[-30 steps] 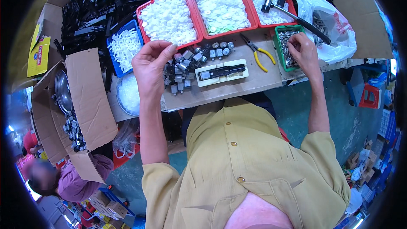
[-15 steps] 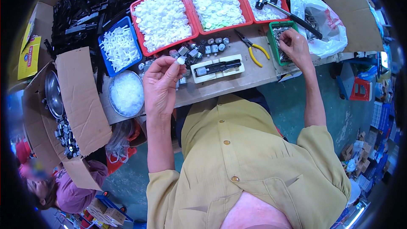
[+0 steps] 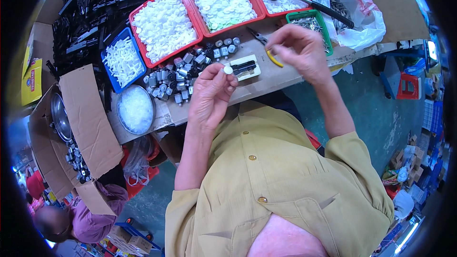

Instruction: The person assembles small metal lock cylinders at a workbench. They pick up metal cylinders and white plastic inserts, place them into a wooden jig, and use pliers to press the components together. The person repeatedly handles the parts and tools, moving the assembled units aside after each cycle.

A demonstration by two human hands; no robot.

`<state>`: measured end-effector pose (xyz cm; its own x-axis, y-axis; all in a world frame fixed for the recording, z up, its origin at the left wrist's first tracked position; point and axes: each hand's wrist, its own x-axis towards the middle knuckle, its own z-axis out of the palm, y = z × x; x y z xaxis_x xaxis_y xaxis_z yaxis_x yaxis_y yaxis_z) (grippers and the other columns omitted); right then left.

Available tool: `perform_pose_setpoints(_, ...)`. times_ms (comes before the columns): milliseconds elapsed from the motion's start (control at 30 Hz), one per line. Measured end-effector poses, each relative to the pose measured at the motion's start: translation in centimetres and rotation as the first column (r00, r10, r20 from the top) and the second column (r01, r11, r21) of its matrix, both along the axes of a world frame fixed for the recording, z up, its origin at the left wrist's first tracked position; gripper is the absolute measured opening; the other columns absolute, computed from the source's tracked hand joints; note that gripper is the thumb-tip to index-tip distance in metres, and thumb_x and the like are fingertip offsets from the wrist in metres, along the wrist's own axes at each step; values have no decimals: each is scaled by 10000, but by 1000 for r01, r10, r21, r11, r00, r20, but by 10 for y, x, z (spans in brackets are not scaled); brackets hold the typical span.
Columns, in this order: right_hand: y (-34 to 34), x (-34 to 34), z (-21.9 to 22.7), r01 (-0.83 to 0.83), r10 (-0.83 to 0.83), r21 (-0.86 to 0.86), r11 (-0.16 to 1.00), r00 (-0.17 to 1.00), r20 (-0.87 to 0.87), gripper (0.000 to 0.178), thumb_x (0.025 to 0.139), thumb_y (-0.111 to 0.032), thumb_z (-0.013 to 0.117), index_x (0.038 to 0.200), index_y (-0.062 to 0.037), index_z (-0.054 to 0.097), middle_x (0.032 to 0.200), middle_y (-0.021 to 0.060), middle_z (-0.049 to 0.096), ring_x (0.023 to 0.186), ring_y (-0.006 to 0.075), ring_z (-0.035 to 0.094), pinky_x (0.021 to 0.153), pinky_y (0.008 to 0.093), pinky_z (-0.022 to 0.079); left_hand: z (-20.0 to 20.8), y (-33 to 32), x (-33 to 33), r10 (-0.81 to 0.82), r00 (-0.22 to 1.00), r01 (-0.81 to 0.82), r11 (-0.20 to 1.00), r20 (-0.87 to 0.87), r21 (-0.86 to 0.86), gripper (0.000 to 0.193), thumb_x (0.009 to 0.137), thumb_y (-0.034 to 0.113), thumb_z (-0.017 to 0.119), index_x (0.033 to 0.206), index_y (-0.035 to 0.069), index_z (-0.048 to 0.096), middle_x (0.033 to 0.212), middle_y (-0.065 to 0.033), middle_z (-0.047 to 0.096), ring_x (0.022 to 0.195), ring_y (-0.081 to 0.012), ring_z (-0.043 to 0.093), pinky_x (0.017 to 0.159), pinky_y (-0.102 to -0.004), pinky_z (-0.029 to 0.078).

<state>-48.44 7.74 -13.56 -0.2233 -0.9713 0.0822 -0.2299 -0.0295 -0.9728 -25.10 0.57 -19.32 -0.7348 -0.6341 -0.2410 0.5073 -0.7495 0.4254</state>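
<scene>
Left hand (image 3: 212, 95): thumb and fingertips pressed together on a small white round cap (image 3: 228, 70), held up just above the surface (image 3: 266, 81), right beside the white block with the black part (image 3: 246, 67) on it. Grip is a firm pinch, palm turned toward the camera.

Right hand (image 3: 301, 52): fingers curled in, tips brought together near the thumb as if on something tiny; can't tell what, too small to see. It hovers over the yellow-handled pliers (image 3: 266, 50), whose handle shows just below the fingers.

Left of the cap: a cluster of small grey cylindrical parts (image 3: 178, 76) spread on the surface. Beyond them, two red trays of white discs (image 3: 164, 24) (image 3: 223, 1); a third red tray (image 3: 281, 0) carries a hammer (image 3: 304, 0) lying across it. Green tray of small metal pieces (image 3: 312, 21) just behind the right hand, white plastic bag (image 3: 354, 9) next to it. Blue tray of white sticks (image 3: 121, 59) and a round bowl of clear-white bits (image 3: 135, 109) at the left end. Open cardboard box (image 3: 83, 123) beside that. Another person (image 3: 81, 221) sits at lower left.
</scene>
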Motion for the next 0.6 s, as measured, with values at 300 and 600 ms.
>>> perform_pose_setpoints(300, -13, 51, -1, -149, 162, -72, 986, 962, 220, 72, 851, 34, 646, 916, 5, 633, 908, 65, 660, 857, 118, 626, 805, 278, 509, 4, 11, -7, 8, 999, -4, 998, -54, 65, 127, 915, 69, 683, 1029, 40, 637, 906, -84, 685, 820, -170, 647, 724, -259, 535)
perform_pose_setpoints(600, -18, 59, -5, -84, 90, -39, 996, 973, 212, 90, 808, -58, 656, 885, -13, 668, 822, 11, 670, 780, 66, 617, 746, 245, 510, 1, 11, -2, 12, 995, -5, 997, -94, 77, 119, 919, 75, 679, 1023, 37, 633, 895, -85, 684, 804, -159, 651, 718, -257, 536)
